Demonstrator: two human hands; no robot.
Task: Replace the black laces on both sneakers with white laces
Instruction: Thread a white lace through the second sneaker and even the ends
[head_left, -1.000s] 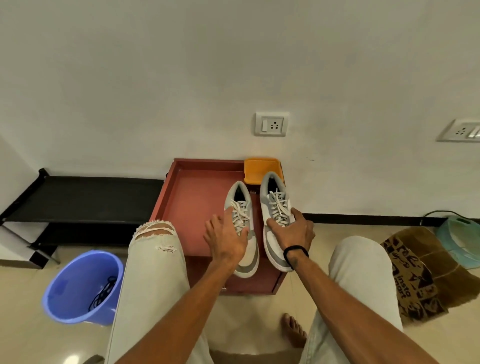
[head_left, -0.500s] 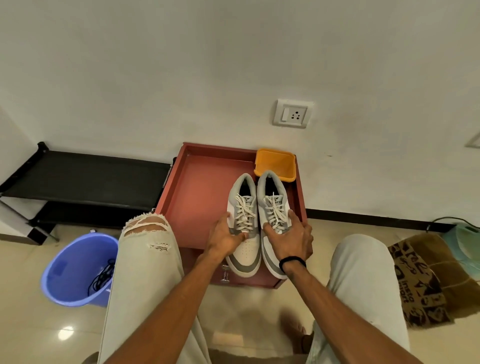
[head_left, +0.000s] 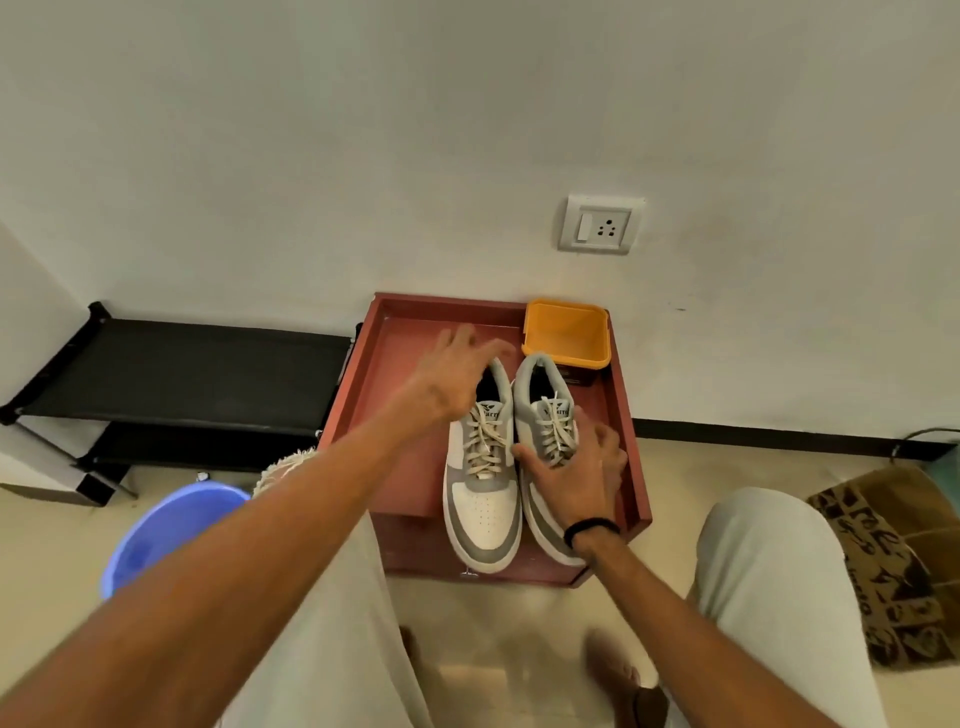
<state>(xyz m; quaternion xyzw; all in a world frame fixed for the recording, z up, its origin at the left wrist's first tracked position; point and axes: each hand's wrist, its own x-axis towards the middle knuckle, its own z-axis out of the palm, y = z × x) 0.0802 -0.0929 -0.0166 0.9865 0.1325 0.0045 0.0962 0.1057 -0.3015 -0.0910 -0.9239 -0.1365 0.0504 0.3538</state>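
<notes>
My left hand (head_left: 457, 371) reaches far out, fingers straight and spread, over the heel end of the left sneaker (head_left: 483, 467). It is blurry, and its grip holds nothing. My right hand (head_left: 576, 467) lies on the right sneaker (head_left: 545, 410), thumb by the laces and fingers bent round its outer side, so this grip has hold of the shoe. A black band (head_left: 592, 531) sits on that wrist.

The two sneakers stand side by side, touching, toes at 6 o'clock and heels at 12 o'clock. They rest on a red tray-topped bench (head_left: 410, 395). Both have white laces (head_left: 485, 441) tied through them. The toes stick out a little past the front edge of the bench.

At 1 o'clock from the shoes, in the back corner of the bench, is an orange box (head_left: 566, 332) on something dark. A wall socket (head_left: 600, 224) is above it at 12 o'clock. At 9 o'clock is a black shelf rack (head_left: 182, 374). At 8 o'clock a blue bucket (head_left: 171, 525) stands on the floor, partly behind my arm, so I cannot see inside. At 4 o'clock is a brown mat (head_left: 893, 551) with writing, cut off by the edge.

My right hand hides the front half of the right sneaker. My knees in pale trousers (head_left: 779, 597) cover the floor near me.
</notes>
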